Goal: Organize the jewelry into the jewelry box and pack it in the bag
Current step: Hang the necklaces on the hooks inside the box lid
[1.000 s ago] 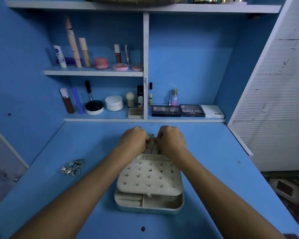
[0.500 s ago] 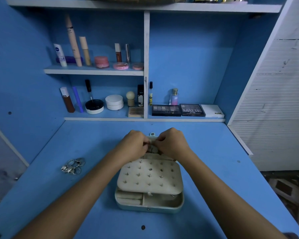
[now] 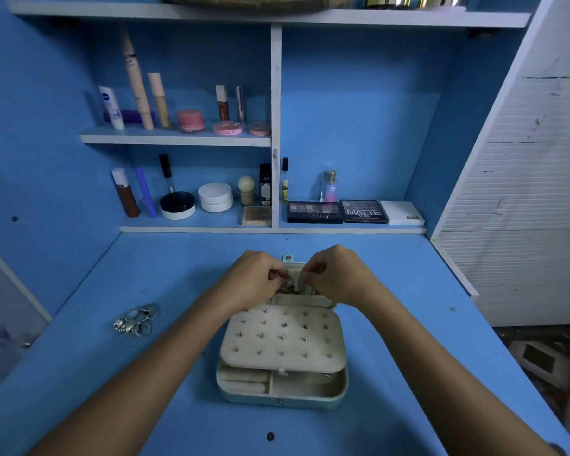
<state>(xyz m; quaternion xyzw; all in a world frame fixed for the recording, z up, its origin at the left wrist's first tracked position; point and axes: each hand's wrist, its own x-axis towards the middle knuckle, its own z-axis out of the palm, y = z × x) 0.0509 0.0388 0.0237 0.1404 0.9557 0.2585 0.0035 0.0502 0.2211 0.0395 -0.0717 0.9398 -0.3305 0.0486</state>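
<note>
An open jewelry box is observed on the blue worktop, at the centre of the view, with its studded earring panel folded forward over the lower compartments and its lid section lying toward 12 o'clock. Both hands are placed over that lid section. The left hand and the right hand are each curled, fingertips pinched narrowly on small metallic pieces between them; what those pieces are cannot be told at this size, though a chain or clasp is judged likely. A cluster of rings lies loose on the worktop at 9 o'clock from the box, well apart from it. No bag is seen in view. The jewelry is judged light, hard and slippery, and easily dropped or tangled; fine links would be prone to kinking if pulled. A fingertip pinch on the clasp or band is recommended, one piece at a time. The box is judged light and rigid, with hinged parts that may swing; once it is closed, hold is best taken at both long sides. Cosmetics are noted on the shelves at 12 o'clock.
</note>
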